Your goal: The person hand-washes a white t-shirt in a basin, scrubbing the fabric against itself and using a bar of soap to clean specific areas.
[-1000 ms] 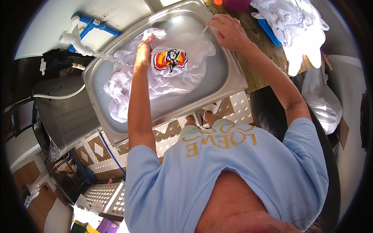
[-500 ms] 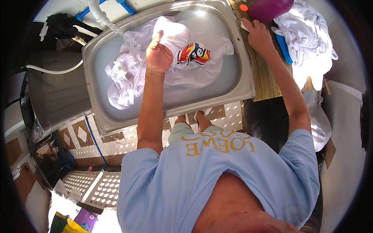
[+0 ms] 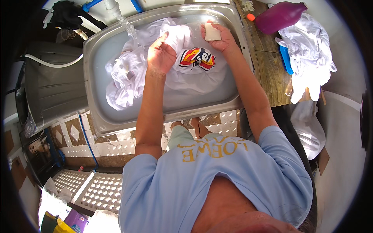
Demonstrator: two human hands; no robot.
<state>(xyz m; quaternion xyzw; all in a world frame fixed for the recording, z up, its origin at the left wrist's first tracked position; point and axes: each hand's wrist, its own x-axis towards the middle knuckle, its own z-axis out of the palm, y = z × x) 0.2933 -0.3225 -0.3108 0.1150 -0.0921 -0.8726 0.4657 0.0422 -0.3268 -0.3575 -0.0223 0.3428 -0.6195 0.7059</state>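
Observation:
My right hand [image 3: 224,40] is closed around a pale, cream-coloured bar of soap [image 3: 212,32] above the right part of the basin. To its left, my left hand [image 3: 161,57] holds a white garment [image 3: 178,35] whose fabric lies over the fingers, partly hiding them. This wet white cloth spreads through cloudy water in a metal sink basin [image 3: 90,99]. Between my hands, a bunched part with a red, yellow and dark print [image 3: 196,59] rises from the water. More crumpled white cloth [image 3: 126,79] lies to the left.
Water runs from a white pipe [image 3: 112,8] into the basin's far left. On the wooden counter [image 3: 270,79] at right are a purple bottle [image 3: 278,17], an orange cap [image 3: 250,17], a blue plastic object [image 3: 285,58] and piled white clothes [image 3: 309,50]. A grey appliance [image 3: 54,87] stands left.
My right hand has moved left from the counter to above the basin, bringing the soap with it. My left hand stays at the white garment.

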